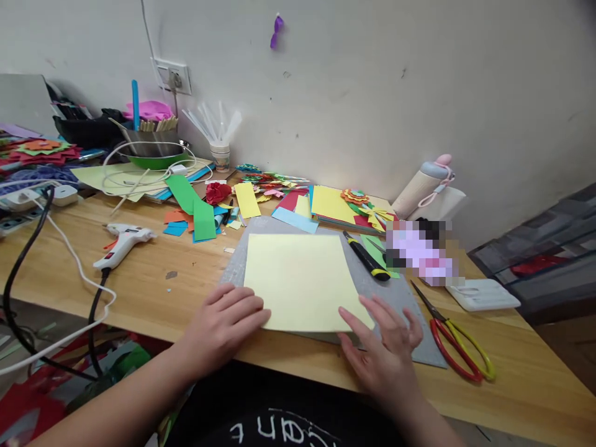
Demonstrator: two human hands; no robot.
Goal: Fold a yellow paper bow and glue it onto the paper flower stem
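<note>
A pale yellow sheet of paper (298,282) lies flat on a grey cutting mat (421,335) in front of me. My left hand (228,320) rests at the sheet's lower left corner, fingers stretched out side by side with their tips on its edge. At the lower right corner is my right hand (384,341), its fingers spread. One fingertip touches the paper, while the thumb sits just below the near edge. A black and yellow utility knife (367,256) lies right of the sheet. Farther right are scissors (459,344) with red and yellow handles.
A white glue gun (125,242) lies at left, near loose cables (69,248). Coloured paper pieces (202,217) and a paper stack (333,205) lie along the back. A paper cup (220,156) holds white sticks. At right are a bottle (419,186) and a white flat object (487,294).
</note>
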